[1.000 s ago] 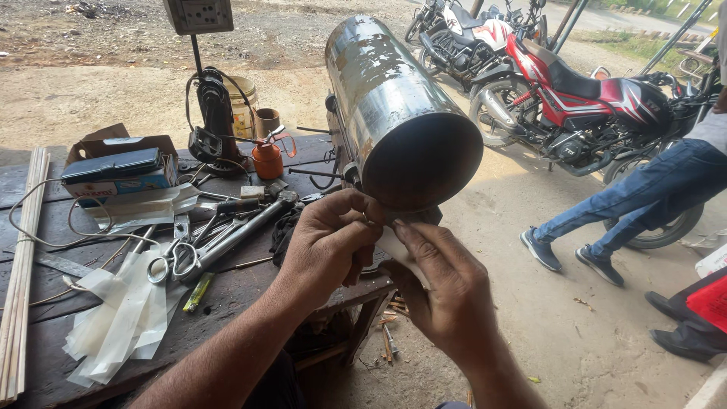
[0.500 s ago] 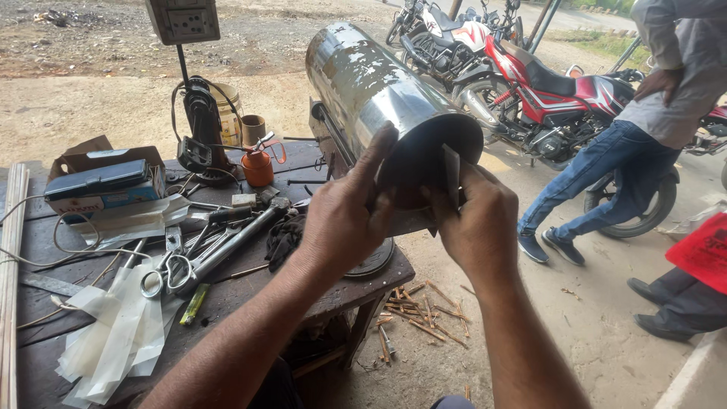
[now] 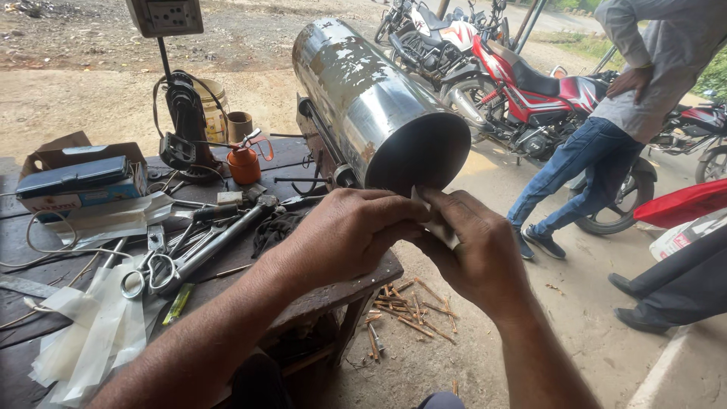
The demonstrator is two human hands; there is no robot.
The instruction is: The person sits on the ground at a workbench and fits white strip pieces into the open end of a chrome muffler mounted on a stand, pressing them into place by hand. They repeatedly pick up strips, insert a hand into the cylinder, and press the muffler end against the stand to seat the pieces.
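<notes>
Pinching what looks like a pale strip (image 3: pixel 441 227), both hands (image 3: pixel 413 238) meet beneath the shiny steel cylinder (image 3: pixel 371 98).

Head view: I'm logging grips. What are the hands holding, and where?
Both hands, left hand and right hand, pinch a small pale strip at the metal cylinder's lower rim.

Bright daylight from beyond the shade, worktop (image 3: pixel 227 257) in soft shadow, sky glare streaking the steel cylinder (image 3: pixel 363 98), sunlit ground washed out, sharp focus, slight bending at edges
</notes>
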